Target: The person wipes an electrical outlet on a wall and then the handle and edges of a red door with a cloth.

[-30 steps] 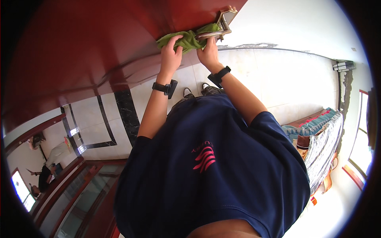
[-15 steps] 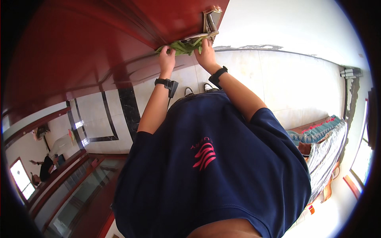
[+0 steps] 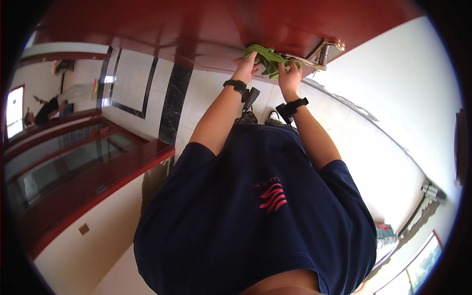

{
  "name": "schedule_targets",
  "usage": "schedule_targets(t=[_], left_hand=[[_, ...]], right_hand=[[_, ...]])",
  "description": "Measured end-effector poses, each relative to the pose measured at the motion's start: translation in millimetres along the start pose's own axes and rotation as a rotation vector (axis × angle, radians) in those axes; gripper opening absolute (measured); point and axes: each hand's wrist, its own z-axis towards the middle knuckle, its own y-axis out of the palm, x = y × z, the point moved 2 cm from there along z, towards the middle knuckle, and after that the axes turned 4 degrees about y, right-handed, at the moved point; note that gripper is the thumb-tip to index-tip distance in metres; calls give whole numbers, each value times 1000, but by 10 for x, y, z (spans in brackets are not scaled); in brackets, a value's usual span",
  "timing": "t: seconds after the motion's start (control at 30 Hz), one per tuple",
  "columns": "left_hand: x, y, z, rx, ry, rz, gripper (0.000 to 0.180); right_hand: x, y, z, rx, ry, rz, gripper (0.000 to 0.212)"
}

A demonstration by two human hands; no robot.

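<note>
A crumpled green cloth lies against the red door, just left of the metal door handle and partly over its long plate. My left hand pinches the left part of the cloth between thumb and fingers. On its right part, close to the handle, my right hand grips the fabric. Both arms reach forward, with a black band on each wrist. Folds of the cloth hide some fingertips.
To the right stands a white wall with a dark strip along its foot. Pale floor tiles lie below. A red-framed glass door is at the left, with another person beyond. A bench-like thing under cloths shows at right.
My view has turned, so the door, handle and hands appear farther right. The cloth looks more bunched and sits a little farther left of the handle. Both hands still hold it.
</note>
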Motion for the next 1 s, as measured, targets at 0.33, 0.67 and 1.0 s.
schedule_targets(t=[0.33, 0.67, 1.0], left_hand=[[210, 32, -129, -45, 75, -323, 25], [850, -275, -383, -52, 282, -358, 25], [1630, -1193, -265, 38, 622, -315, 22]], right_hand=[[-294, 252, 43, -343, 349, 795, 26], [-998, 382, -139, -286, -177, 904, 18], [-1823, 921, -291, -149, -310, 754, 13]])
